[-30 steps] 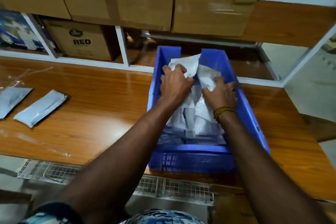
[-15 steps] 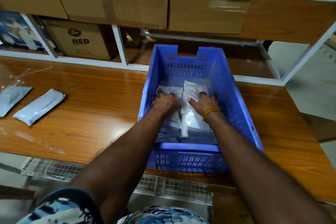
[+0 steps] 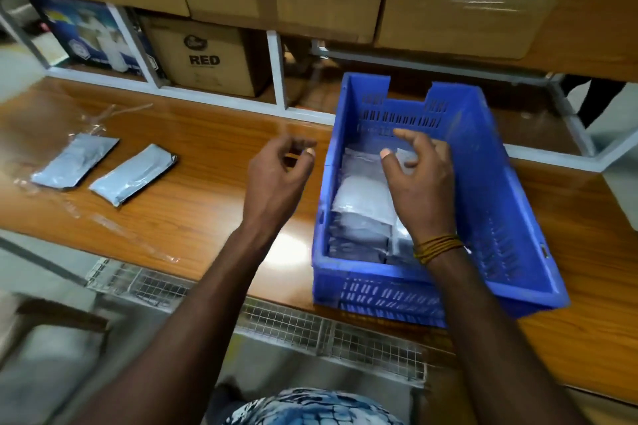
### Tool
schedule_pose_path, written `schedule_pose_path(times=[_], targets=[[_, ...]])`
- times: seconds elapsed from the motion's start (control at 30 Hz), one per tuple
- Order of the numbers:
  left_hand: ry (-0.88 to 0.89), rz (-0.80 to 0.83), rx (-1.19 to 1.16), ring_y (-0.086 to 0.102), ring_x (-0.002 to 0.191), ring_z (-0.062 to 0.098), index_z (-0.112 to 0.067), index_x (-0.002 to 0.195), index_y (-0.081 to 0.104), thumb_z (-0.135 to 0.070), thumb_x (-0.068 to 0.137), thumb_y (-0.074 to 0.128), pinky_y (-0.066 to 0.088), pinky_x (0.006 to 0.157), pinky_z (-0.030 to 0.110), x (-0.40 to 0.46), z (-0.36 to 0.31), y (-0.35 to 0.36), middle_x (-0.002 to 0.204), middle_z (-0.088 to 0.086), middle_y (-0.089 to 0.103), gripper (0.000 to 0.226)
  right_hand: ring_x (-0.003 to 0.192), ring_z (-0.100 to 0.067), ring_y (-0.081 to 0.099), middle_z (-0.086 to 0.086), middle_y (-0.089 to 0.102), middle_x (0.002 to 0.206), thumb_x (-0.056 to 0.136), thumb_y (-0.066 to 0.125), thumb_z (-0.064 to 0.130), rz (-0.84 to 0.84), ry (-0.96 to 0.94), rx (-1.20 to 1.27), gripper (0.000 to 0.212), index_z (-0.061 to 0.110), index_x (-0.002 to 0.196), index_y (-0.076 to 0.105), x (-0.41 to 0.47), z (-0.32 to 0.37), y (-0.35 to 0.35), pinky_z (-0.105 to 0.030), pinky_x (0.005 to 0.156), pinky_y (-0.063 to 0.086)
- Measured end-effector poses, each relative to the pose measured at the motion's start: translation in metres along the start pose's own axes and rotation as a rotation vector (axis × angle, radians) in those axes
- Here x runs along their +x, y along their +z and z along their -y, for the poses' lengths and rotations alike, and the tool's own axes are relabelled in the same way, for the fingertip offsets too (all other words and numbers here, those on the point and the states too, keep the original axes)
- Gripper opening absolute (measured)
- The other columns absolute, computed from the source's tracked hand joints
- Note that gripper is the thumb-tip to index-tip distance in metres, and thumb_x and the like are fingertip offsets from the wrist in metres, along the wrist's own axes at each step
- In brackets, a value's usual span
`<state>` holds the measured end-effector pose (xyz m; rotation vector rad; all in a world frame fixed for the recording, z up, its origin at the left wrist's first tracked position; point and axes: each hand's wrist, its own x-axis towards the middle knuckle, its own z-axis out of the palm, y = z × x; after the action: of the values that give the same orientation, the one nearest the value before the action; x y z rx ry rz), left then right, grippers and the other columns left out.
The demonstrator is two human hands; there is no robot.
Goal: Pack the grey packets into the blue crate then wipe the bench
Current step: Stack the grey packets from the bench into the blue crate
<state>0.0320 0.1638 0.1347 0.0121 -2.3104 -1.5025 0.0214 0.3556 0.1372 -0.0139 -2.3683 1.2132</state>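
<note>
**Two packets left, off to the crate's left**

The crate [image 3: 490, 183] sits on the bench [image 3: 193, 217] with grey packets stacked inside along its near and left part. Two packets remain out on the bench, well to the left of the crate: the near packet [image 3: 133, 174] and, further left, the far packet [image 3: 76, 160]. Both lie flat, long axes slanting from near-left to far-right.

The left hand [image 3: 276, 179] hangs just outside the crate's left wall, above the bench, fingers loosely curled and holding nothing. It is clearly the nearer hand to the loose packets. The right hand [image 3: 419, 179] hovers over the crate's inside, above the stack, fingers spread and empty.

I'd guess the next reach goes leftward with the left hand, wrist turned to match the slant. Wiping comes later.
</note>
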Motion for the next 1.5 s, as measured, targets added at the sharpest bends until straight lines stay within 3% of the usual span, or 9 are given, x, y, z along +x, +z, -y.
schedule_pose_path(times=[0.2,0.33,0.47,0.67,0.83,0.97,1.1,1.27,1.5], targets=[[-0.168,-0.102,0.043,0.060,0.085,-0.004,-0.026,0.106,0.068,-0.021,0.097,0.057,0.053,0.070,0.021,-0.018,0.049,-0.088,0.102,-0.013,0.067,0.015,0.079,-0.013,0.057,-0.001,0.048,0.108,0.090,0.066,0.028,0.132,-0.095,0.044,0.024,0.026,0.114,0.064,-0.031,0.068,0.062,-0.002,0.071,0.037],[-0.237,-0.158,0.134,0.059,0.075,0.003,-0.028,0.102,0.068,-0.021,0.096,0.058,0.043,0.060,0.014,-0.026,0.081,-0.152,0.095,-0.015,0.065,0.014,0.074,-0.004,0.051,-0.001,0.048,0.109,0.090,0.065,0.029,0.284,-0.087,0.065,0.024,0.028,0.114,0.064,-0.058,0.106,0.126,-0.012,0.068,0.038],[-0.315,-0.206,0.160,0.053,0.062,-0.001,-0.029,0.100,0.068,-0.020,0.094,0.058,0.041,0.056,0.020,-0.030,0.115,-0.217,0.091,-0.015,0.066,0.015,0.073,0.003,0.047,0.003,0.045,0.108,0.091,0.064,0.031,0.414,-0.087,0.035,0.028,0.031,0.119,0.060,-0.089,0.144,0.191,-0.006,0.061,0.037],[-0.368,-0.229,0.162,0.047,0.047,-0.001,-0.027,0.101,0.068,-0.018,0.092,0.059,0.033,0.046,0.014,-0.024,0.165,-0.300,0.088,-0.009,0.067,0.016,0.092,-0.010,0.055,0.006,0.040,0.116,0.093,0.060,0.032,0.523,-0.088,0.010,0.029,0.033,0.122,0.057,-0.123,0.196,0.281,-0.018,0.064,0.044],[-0.417,-0.216,0.216,0.053,0.056,0.002,-0.025,0.104,0.069,-0.020,0.091,0.059,0.040,0.052,0.023,-0.013,0.200,-0.347,0.092,-0.008,0.067,0.018,0.100,-0.017,0.056,-0.003,0.043,0.128,0.092,0.061,0.031,0.576,-0.024,-0.001,0.033,0.030,0.124,0.055,-0.137,0.226,0.340,-0.029,0.075,0.052],[-0.448,-0.180,0.224,0.060,0.070,0.006,-0.025,0.106,0.069,-0.020,0.092,0.059,0.041,0.054,0.018,-0.001,0.223,-0.364,0.095,-0.007,0.067,0.018,0.097,-0.022,0.059,-0.007,0.044,0.129,0.092,0.063,0.033,0.618,0.026,-0.002,0.036,0.028,0.126,0.054,-0.140,0.234,0.370,-0.034,0.081,0.051],[-0.474,-0.154,0.245,0.062,0.080,0.011,-0.023,0.109,0.069,-0.021,0.091,0.059,0.041,0.063,0.026,0.020,0.251,-0.365,0.100,-0.003,0.067,0.021,0.093,-0.022,0.055,-0.008,0.042,0.129,0.092,0.063,0.033,0.671,0.035,-0.045,0.038,0.027,0.128,0.053,-0.131,0.229,0.400,-0.030,0.081,0.046],[-0.521,-0.099,0.391,0.061,0.098,0.018,-0.023,0.119,0.066,-0.026,0.091,0.060,0.043,0.077,0.029,0.049,0.294,-0.356,0.118,0.005,0.061,0.028,0.114,-0.032,0.052,-0.012,0.041,0.135,0.092,0.062,0.038,0.729,0.042,-0.116,0.043,0.027,0.131,0.050,-0.104,0.207,0.449,-0.037,0.092,0.046],[-0.611,-0.020,0.627,0.049,0.125,0.026,-0.024,0.135,0.053,-0.031,0.092,0.059,0.048,0.096,0.040,0.089,0.342,-0.354,0.142,0.008,0.043,0.044,0.139,-0.035,0.028,-0.012,0.020,0.155,0.093,0.056,0.049,0.838,-0.059,-0.269,0.053,0.032,0.142,0.044,-0.071,0.182,0.523,-0.051,0.104,0.042]])
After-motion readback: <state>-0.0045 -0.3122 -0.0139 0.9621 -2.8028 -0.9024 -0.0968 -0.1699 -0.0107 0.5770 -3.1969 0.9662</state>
